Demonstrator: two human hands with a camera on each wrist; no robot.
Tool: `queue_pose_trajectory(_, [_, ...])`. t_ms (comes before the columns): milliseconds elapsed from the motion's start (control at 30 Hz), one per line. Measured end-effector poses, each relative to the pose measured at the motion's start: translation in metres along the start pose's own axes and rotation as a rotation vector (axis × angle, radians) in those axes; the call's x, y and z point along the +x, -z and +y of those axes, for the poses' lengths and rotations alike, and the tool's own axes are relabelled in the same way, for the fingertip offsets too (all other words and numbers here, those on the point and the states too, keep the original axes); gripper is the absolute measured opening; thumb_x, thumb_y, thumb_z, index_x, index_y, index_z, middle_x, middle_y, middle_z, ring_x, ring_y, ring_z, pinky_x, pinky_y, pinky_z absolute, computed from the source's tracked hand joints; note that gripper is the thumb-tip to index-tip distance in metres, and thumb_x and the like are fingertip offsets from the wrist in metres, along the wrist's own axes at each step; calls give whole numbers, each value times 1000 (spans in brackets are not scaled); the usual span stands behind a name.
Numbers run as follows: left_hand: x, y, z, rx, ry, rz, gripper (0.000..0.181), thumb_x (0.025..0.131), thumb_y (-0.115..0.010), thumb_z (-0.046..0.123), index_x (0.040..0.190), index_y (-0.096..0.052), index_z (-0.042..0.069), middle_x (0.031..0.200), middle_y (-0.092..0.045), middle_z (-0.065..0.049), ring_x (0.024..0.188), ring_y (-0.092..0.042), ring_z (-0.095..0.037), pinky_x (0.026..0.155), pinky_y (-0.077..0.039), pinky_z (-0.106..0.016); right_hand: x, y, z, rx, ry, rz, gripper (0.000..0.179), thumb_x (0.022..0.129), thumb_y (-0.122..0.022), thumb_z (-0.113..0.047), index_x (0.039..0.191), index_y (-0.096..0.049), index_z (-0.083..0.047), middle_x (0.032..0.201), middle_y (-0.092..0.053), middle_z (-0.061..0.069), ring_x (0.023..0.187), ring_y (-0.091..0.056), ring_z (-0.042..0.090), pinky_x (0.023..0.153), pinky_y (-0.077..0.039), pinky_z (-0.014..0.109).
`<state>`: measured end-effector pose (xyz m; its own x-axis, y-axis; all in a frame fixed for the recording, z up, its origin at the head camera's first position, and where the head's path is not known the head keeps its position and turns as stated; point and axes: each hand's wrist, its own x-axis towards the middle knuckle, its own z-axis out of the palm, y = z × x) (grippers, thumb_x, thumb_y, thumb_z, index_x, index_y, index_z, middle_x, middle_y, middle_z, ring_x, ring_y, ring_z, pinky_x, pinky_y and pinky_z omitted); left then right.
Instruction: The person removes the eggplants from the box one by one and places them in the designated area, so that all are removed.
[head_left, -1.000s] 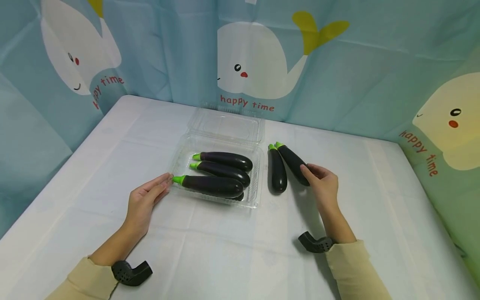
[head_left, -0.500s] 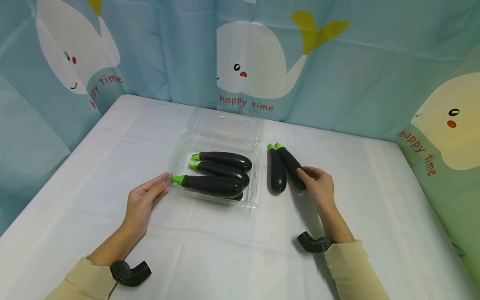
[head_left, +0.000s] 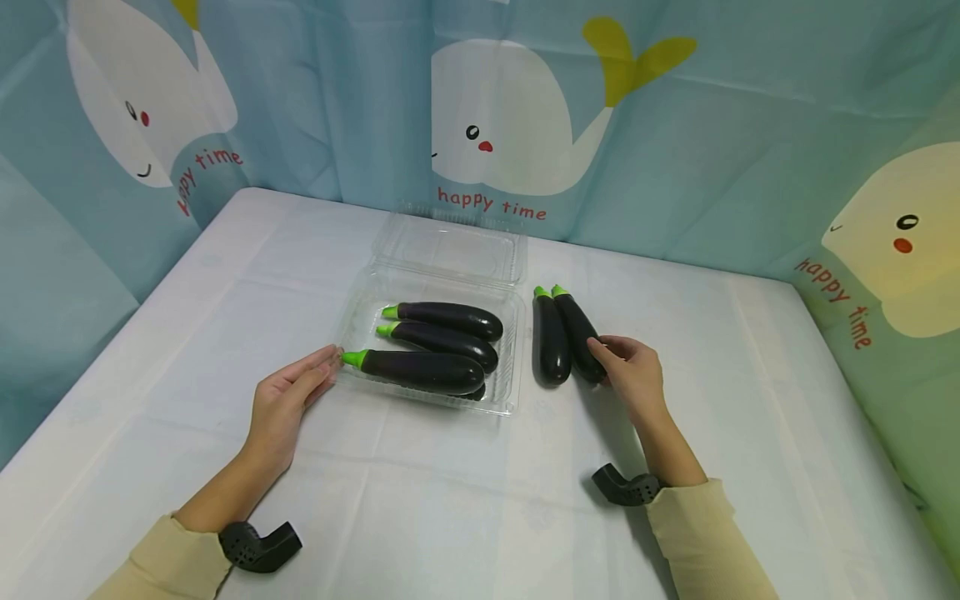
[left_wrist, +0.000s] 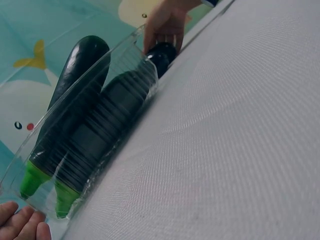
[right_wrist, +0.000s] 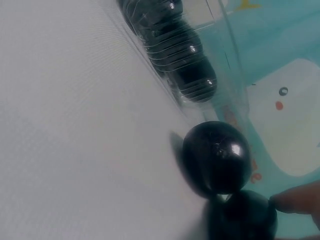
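Note:
A clear plastic clamshell container [head_left: 508,400] lies with its lid folded back. Several dark eggplants rest inside, the front eggplant [head_left: 423,372] on top of another mostly hidden one. My left hand [head_left: 281,407] pinches the container's front left corner; in the left wrist view, its fingers [left_wrist: 22,222] are beside the rim. To the right of the container, two eggplants lie on the table, green stems away from me. My right hand [head_left: 636,375] holds the rounded end of the right eggplant [head_left: 576,329] between thumb and fingers. The left eggplant [head_left: 553,342] lies close alongside it.
The container's open lid [head_left: 450,250] reaches toward the table's back edge. A white cloth covers the table [head_left: 465,508]. Blue curtains [head_left: 360,108] with whale prints hang behind and at the sides. Each wrist carries a black mount [head_left: 258,546].
My right hand has shifted slightly left, swinging the rounded end of the right eggplant nearer to the eggplant beside it. The left hand keeps its place at the container's corner.

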<state>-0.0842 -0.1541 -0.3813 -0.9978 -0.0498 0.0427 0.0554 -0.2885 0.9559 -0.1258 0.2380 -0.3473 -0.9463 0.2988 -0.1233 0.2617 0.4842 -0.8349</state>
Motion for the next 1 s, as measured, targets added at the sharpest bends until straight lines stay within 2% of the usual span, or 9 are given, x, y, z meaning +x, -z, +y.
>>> queue_pose_trajectory(267, [1,2,-4,20,-3,0,44,92,-57,9,123,-43,-20,112,-63,1,104,-58,-10,87,-46,-23,0,3,-1,-27,-5,-5,49,89,-59,-34,118,-57,6,110,-59,20,68,-53,6,58,-50,19])
queue_pose_trajectory(433, [1,1,-2,23,5,5,42,92,-56,8,123,-45,-18,111,-64,4,104,-58,-9,87,-46,-22,1,6,0,-28,0,21,47,89,-59,-35,115,-60,5,99,-61,14,65,-52,9,59,-49,19])
queue_pose_trajectory(500, [1,1,-2,17,5,6,41,92,-55,7,123,-45,-18,110,-64,4,104,-58,-9,87,-46,-22,2,7,0,-37,14,40,48,89,-58,-36,115,-60,5,99,-61,14,69,-54,13,61,-48,20])
queue_pose_trajectory(633, [2,0,-2,6,1,3,41,92,-54,6,123,-44,-19,110,-64,4,104,-58,-9,87,-47,-23,1,9,-3,-64,60,101,52,88,-58,-42,116,-60,2,106,-60,16,82,-55,19,64,-48,21])
queue_pose_trajectory(700, [2,0,-2,3,2,3,41,92,-54,6,123,-44,-20,109,-64,4,104,-58,-9,87,-47,-22,-1,11,-9,-66,107,119,55,87,-58,-45,116,-60,1,108,-60,17,86,-56,21,65,-48,22])
queue_pose_trajectory(800, [2,0,-2,-1,5,3,41,92,-54,6,123,-44,-20,109,-64,4,103,-59,-9,86,-47,-22,0,13,-15,-8,178,140,51,85,-61,-44,112,-63,0,106,-62,15,86,-58,23,63,-50,20])
queue_pose_trajectory(933, [2,0,-2,5,7,5,41,92,-54,7,123,-44,-19,109,-65,4,103,-59,-9,86,-47,-23,3,12,-23,77,236,118,45,85,-64,-38,109,-64,0,104,-62,14,86,-57,21,65,-50,19])
queue_pose_trajectory(1000, [1,0,-2,12,9,7,41,93,-54,7,123,-45,-19,109,-64,4,103,-59,-9,86,-47,-23,-1,10,-32,70,249,95,48,85,-63,-40,110,-63,1,106,-62,14,88,-56,19,67,-50,19])
